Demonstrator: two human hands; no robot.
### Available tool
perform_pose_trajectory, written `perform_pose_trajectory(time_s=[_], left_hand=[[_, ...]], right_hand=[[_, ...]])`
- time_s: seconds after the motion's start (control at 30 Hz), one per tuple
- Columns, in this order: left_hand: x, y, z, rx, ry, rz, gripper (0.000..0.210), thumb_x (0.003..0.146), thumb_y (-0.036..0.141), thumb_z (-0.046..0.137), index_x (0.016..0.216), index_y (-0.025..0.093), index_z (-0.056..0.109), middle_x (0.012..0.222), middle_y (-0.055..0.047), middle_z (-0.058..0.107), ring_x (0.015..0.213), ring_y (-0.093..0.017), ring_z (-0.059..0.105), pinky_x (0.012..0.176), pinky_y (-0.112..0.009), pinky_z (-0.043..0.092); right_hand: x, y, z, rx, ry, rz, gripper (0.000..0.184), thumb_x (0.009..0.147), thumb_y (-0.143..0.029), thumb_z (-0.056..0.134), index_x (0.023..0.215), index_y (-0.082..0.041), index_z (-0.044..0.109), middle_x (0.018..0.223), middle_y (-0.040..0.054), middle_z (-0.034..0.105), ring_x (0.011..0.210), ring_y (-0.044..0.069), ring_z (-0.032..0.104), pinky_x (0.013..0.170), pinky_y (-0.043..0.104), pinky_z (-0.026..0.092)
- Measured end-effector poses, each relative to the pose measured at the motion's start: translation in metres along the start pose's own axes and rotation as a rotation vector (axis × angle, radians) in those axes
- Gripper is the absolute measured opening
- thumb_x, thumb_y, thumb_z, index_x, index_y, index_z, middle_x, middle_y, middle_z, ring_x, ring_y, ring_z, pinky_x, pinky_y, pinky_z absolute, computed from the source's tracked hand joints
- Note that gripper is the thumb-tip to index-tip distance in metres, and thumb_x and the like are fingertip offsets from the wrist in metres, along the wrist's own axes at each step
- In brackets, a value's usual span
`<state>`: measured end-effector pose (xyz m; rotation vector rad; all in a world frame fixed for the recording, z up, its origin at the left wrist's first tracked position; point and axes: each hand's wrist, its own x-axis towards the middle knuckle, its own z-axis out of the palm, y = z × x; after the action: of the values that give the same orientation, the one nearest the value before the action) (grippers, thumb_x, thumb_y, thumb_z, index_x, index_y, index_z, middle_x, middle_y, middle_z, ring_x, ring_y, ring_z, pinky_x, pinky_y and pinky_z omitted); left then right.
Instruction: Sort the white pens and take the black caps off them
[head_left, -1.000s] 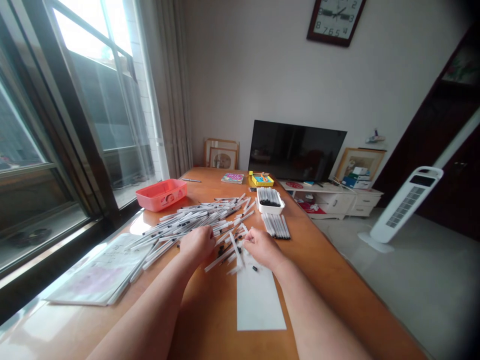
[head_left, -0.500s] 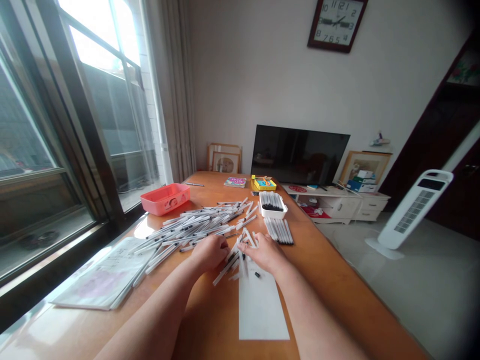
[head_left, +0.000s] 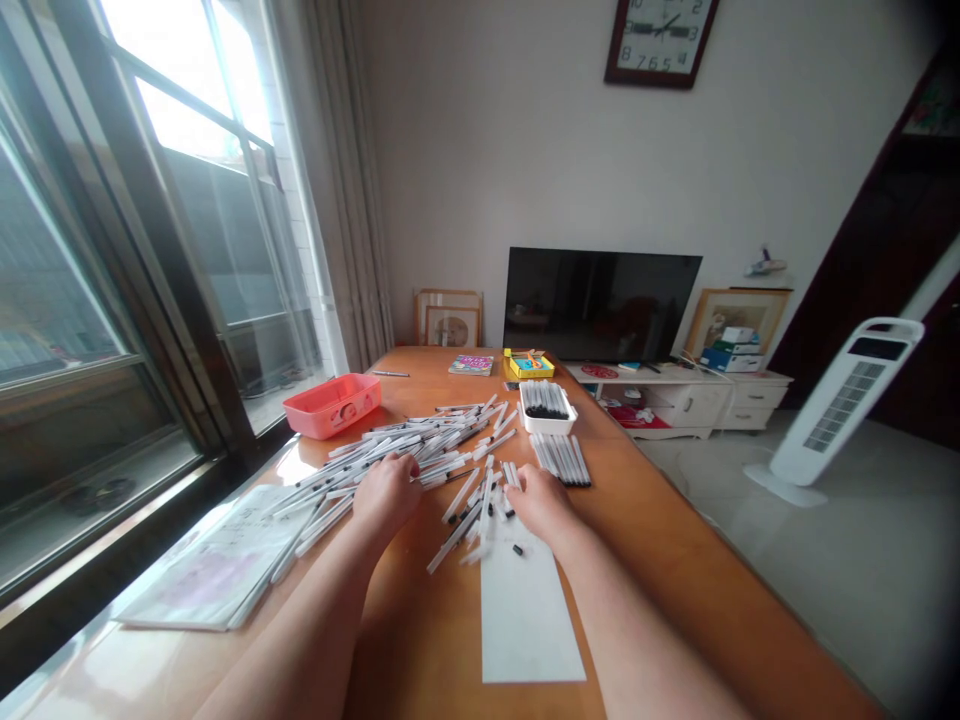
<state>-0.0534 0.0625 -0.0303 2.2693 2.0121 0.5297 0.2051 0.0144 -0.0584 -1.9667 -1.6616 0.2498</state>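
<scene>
A large heap of clear pens (head_left: 405, 443) with black parts lies loosely across the table. My left hand (head_left: 386, 490) is at the near edge of this heap, its fingers curled together; what they hold, if anything, is hidden. My right hand (head_left: 541, 500) is closed, with the whitish barrels of a few pens (head_left: 511, 474) at its fingertips. Between the hands lies a smaller loose group of pens (head_left: 465, 525), partly over a white sheet of paper (head_left: 529, 620). A small black cap (head_left: 517, 550) rests on the sheet.
Beyond my right hand lie a neat row of pens (head_left: 561, 460) and a white box (head_left: 551, 424) filled with pens. A red plastic basket (head_left: 334, 408), papers (head_left: 217, 570), a book (head_left: 471, 365) and a yellow box (head_left: 529, 364) are also on the wooden table (head_left: 420, 650).
My left hand has moved left, away from the small group of pens to the large heap. My right hand has shifted slightly right, off the pens in the middle.
</scene>
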Motion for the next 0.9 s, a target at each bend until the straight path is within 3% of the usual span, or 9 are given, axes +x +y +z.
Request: perform_pose_trajectory(time_s=[0.17,0.3,0.43,0.53,0.63,0.73,0.9], left_hand=[[-0.002,0.003,0.001,0.028,-0.024,0.030,0.018,0.077,0.019,0.055,0.086,0.024,0.070,0.102,-0.009,0.068,0.090,-0.025,0.060,0.076,-0.032,0.040],[-0.005,0.012,-0.004,-0.061,-0.012,0.038,0.013,0.080,0.023,0.055,0.083,0.023,0.067,0.097,-0.008,0.068,0.088,-0.025,0.059,0.074,-0.033,0.039],[-0.010,0.028,-0.008,-0.428,-0.048,0.142,0.013,0.081,0.031,0.056,0.080,0.020,0.062,0.077,-0.002,0.063,0.073,-0.018,0.053,0.066,-0.028,0.037],[-0.017,0.040,-0.009,-0.710,-0.122,0.194,0.019,0.081,0.038,0.058,0.081,0.019,0.061,0.073,0.001,0.058,0.068,-0.015,0.048,0.064,-0.026,0.037],[-0.023,0.048,-0.011,-0.851,-0.263,0.223,0.023,0.080,0.040,0.063,0.084,0.018,0.059,0.074,0.001,0.056,0.068,-0.013,0.046,0.064,-0.025,0.037],[-0.028,0.055,-0.013,-0.944,-0.381,0.229,0.023,0.080,0.038,0.065,0.086,0.017,0.058,0.075,0.001,0.056,0.067,-0.013,0.049,0.062,-0.025,0.038],[-0.035,0.069,-0.015,-1.057,-0.412,0.218,0.029,0.082,0.045,0.065,0.083,0.018,0.054,0.074,0.001,0.054,0.065,-0.012,0.049,0.060,-0.024,0.040]], right_hand=[[0.002,0.005,0.004,0.076,0.040,-0.009,0.014,0.084,-0.030,0.063,0.074,-0.020,0.062,0.078,0.0055,0.068,0.069,0.017,0.057,0.060,0.028,0.030],[0.004,0.003,0.004,0.238,0.127,-0.041,0.012,0.085,-0.027,0.059,0.078,-0.020,0.065,0.078,0.0045,0.069,0.074,0.017,0.060,0.064,0.027,0.036],[0.001,-0.008,0.000,0.637,0.092,0.028,0.026,0.089,-0.043,0.058,0.081,-0.020,0.066,0.075,0.0019,0.067,0.067,0.016,0.060,0.060,0.025,0.041],[-0.004,-0.019,-0.007,1.048,-0.024,0.131,0.044,0.087,-0.062,0.058,0.088,-0.019,0.065,0.071,-0.0002,0.062,0.052,0.012,0.052,0.045,0.023,0.035],[-0.007,-0.027,-0.014,1.313,-0.057,0.138,0.048,0.080,-0.065,0.069,0.086,-0.018,0.064,0.070,-0.0014,0.060,0.049,0.008,0.048,0.041,0.020,0.031],[-0.009,-0.030,-0.016,1.389,-0.042,0.121,0.046,0.074,-0.060,0.077,0.082,-0.017,0.063,0.069,-0.0015,0.061,0.049,0.007,0.047,0.041,0.018,0.031],[-0.012,-0.034,-0.010,1.339,-0.070,0.114,0.047,0.076,-0.062,0.076,0.082,-0.017,0.065,0.069,-0.0008,0.062,0.049,0.007,0.048,0.041,0.019,0.032]])
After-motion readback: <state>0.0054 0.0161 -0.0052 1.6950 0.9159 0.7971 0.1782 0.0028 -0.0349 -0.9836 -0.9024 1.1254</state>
